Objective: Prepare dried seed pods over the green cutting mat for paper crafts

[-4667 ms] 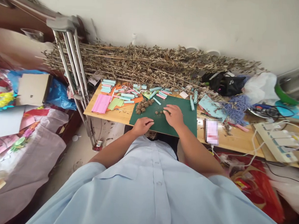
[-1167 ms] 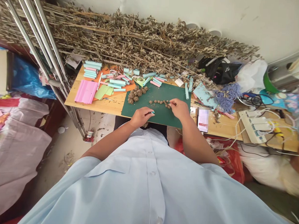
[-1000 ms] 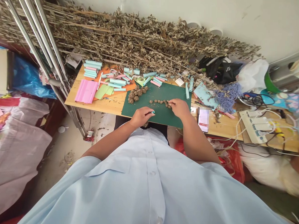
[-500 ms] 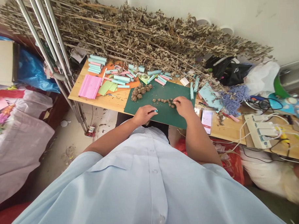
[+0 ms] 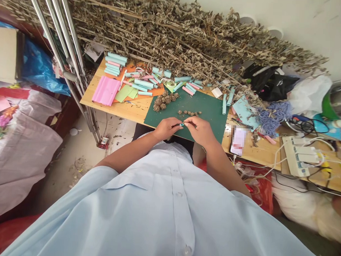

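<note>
Near the front edge of the green mat (image 5: 210, 110), my left hand (image 5: 167, 128) pinches a small blue paper tube (image 5: 182, 124). My right hand (image 5: 198, 130) has its fingertips pressed together right at the tube's open end; what they hold, if anything, is too small to make out. Beyond the hands lies a short row of small brown clumps (image 5: 189, 113). A pile of larger brown balls (image 5: 163, 101) rests on the mat's left part.
Rolled blue and pink papers (image 5: 144, 83) and a pink sheet (image 5: 106, 90) lie at the left. Dried plant stalks (image 5: 168, 34) spread along the back. A phone (image 5: 238, 141), blue yarn (image 5: 274, 117) and a power strip (image 5: 296, 156) are at the right; metal poles (image 5: 65, 49) stand left.
My right hand has moved left and toward me, from the small clumps to the blue tube in my left hand. The camera view has shifted slightly.
</note>
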`<state>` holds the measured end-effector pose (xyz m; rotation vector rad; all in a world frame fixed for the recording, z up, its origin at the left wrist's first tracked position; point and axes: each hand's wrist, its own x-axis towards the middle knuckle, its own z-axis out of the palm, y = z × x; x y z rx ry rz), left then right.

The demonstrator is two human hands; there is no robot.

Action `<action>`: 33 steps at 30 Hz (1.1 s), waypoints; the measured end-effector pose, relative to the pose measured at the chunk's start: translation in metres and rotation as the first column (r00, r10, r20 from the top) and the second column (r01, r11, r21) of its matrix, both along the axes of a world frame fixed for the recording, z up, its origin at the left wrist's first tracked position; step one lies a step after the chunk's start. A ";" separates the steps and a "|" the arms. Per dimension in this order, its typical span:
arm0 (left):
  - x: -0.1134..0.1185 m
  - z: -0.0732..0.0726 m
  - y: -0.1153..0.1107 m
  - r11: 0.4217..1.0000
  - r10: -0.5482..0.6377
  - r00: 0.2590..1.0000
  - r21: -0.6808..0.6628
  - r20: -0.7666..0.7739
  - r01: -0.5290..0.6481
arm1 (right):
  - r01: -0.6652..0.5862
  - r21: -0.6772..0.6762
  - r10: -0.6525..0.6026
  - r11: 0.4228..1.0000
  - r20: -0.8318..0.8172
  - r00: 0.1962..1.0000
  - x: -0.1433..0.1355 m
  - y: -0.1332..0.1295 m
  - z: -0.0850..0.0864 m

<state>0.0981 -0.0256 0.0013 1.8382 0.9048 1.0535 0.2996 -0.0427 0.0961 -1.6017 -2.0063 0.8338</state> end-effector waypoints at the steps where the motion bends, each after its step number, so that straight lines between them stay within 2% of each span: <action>1: 0.000 0.000 0.000 1.000 -0.006 1.000 -0.004 -0.002 0.006 | -0.021 0.012 0.020 1.000 0.019 1.000 -0.001 0.000 0.001; 11: 0.001 0.002 -0.001 1.000 -0.017 0.999 0.001 0.032 0.017 | -0.109 0.093 0.104 0.990 0.058 0.993 0.002 -0.001 0.008; 14: 0.002 0.001 -0.001 1.000 -0.012 0.997 -0.009 0.070 0.013 | -0.062 0.084 0.059 0.994 0.045 0.997 0.001 -0.001 0.008; 17: 0.001 0.001 -0.001 0.998 0.047 0.987 -0.044 0.153 -0.041 | 0.000 0.075 -0.001 0.997 0.016 1.000 0.002 -0.002 0.006; 20: -0.002 0.004 0.000 0.980 0.151 0.958 -0.164 0.245 -0.113 | 0.081 0.088 -0.077 0.993 -0.049 0.996 0.003 -0.005 0.004; 22: -0.005 0.009 0.000 0.940 0.193 0.929 -0.332 0.317 -0.082 | 0.139 0.077 -0.133 0.987 -0.078 0.988 0.004 -0.007 0.003; 24: -0.008 0.014 0.000 0.861 0.235 0.878 -0.508 0.417 0.010 | 0.183 0.049 -0.177 0.982 -0.107 0.978 0.004 -0.008 0.001; 26: -0.011 0.020 -0.002 0.778 0.282 0.809 -0.616 0.516 0.121 | 0.217 0.008 -0.213 0.976 -0.164 0.963 0.004 -0.010 -0.001; 29: -0.012 0.027 -0.007 0.713 0.304 0.735 -0.656 0.606 0.247 | 0.250 -0.090 -0.266 0.964 -0.326 0.907 0.002 -0.014 -0.005; 33: -0.013 0.030 -0.011 0.676 0.299 0.696 -0.660 0.653 0.328 | 0.210 -0.217 -0.301 0.953 -0.613 0.731 -0.009 -0.020 -0.009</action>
